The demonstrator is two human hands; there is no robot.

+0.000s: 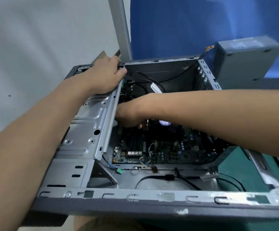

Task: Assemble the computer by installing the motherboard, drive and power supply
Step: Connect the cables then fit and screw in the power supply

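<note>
So, at far left my left hand [107,75] grips the far end of the drive cage [85,129], fingers curled over its inner edge. The cage's long axis runs from near me to far, along the left side of the case [152,197]. My right hand [128,114] reaches under that edge from the right; its fingers are mostly hidden, so I cannot tell their hold. The motherboard [165,152] lies below it on the case floor. The power supply [245,64] sits outside, far right.
</note>
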